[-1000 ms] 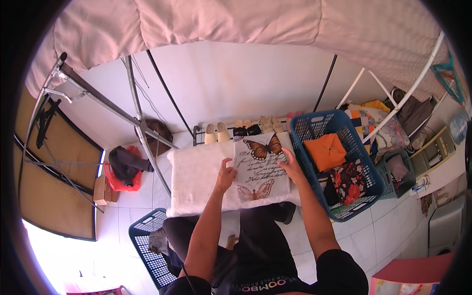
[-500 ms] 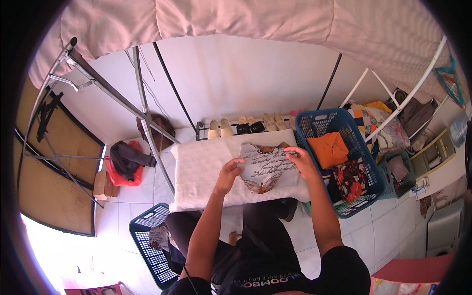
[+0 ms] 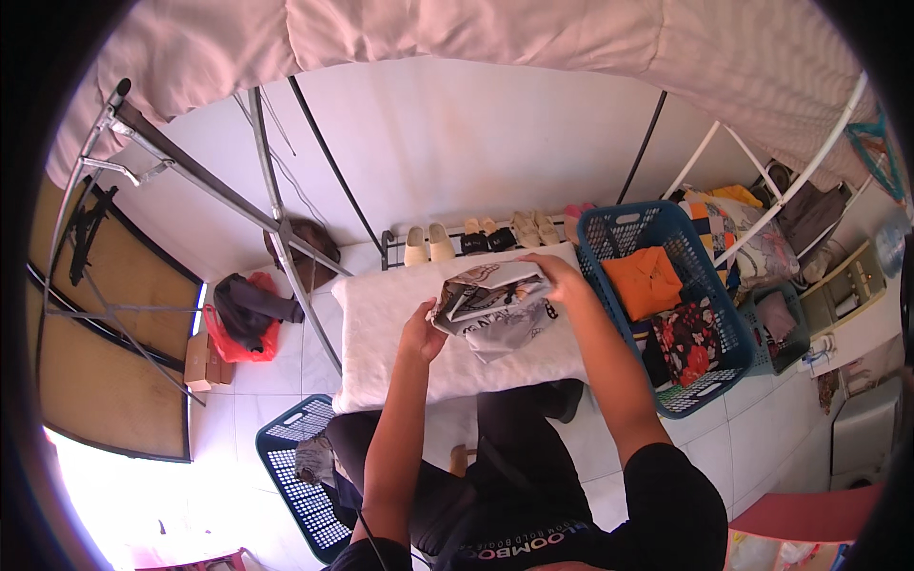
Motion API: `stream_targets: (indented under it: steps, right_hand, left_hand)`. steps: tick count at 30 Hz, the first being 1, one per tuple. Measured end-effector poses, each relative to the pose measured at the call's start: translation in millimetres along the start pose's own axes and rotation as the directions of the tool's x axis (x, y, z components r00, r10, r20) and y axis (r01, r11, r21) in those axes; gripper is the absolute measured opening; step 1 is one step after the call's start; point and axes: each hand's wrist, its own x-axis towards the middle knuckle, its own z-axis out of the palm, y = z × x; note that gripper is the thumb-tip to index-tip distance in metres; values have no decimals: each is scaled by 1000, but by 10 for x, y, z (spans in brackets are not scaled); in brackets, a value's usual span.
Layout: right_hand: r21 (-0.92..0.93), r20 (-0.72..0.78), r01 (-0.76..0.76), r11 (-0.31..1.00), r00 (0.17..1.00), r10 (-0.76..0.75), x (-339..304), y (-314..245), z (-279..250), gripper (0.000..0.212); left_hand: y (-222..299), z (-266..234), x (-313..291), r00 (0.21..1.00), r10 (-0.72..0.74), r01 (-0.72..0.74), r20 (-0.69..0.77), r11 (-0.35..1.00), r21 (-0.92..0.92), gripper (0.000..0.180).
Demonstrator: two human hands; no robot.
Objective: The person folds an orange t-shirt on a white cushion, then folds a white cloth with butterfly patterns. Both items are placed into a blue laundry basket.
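A light grey printed garment (image 3: 495, 305) with brown butterfly shapes and dark script is folded over itself, raised and tilted above the white cloth-covered surface (image 3: 381, 371) in front of me. My left hand (image 3: 424, 331) pinches its left edge, thumb uppermost. At the opposite upper corner, my right hand (image 3: 557, 278) grips the fabric, its fingers partly hidden behind it. The lower part of the garment hangs toward the cloth. Close to my right hand stands a blue plastic basket (image 3: 617, 234) with a folded orange garment (image 3: 645, 283) and a red-and-black floral one (image 3: 687, 343).
A second dark blue basket (image 3: 286, 419) with clothes sits low on my left. Shoes (image 3: 428, 245) line a rack behind the surface. Metal frame legs (image 3: 271, 205) rise at left. A red bag (image 3: 233, 338) with dark cloth lies on the tiled floor.
The garment lay nearly flat on the white cloth; now it is lifted and folded over, its print turned. Both hands have closed on its edges, my right hand moving up and left.
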Motion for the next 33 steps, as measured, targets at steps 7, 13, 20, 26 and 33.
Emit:
stream_targets:
  steps: [7,13,20,26,33]
  right_hand:
    - [0,-226,-14,1000,974,13,1357,285,94,53]
    - [-245,-271,-15,969,961,-53,1814,276,200,68]
    - [-56,-297,-92,994,952,72,1538,152,143,65]
    - [-13,-270,234,972,935,-228,1272,281,251,68]
    - [-916,-7,352,194,468,-884,616,867,35,67]
  left_hand:
    - [250,-378,412,928,192,-108,-318,959,263,42]
    - [395,-610,469,823,561,-230,86,191,954,89]
    - [624,-276,841,846,532,-93,-14,174,980,100]
    - [625,-236,1232,804,593,184,-45,-176,967,72]
    - [837,-395,1234,781,624,18,-15,2,1000,47]
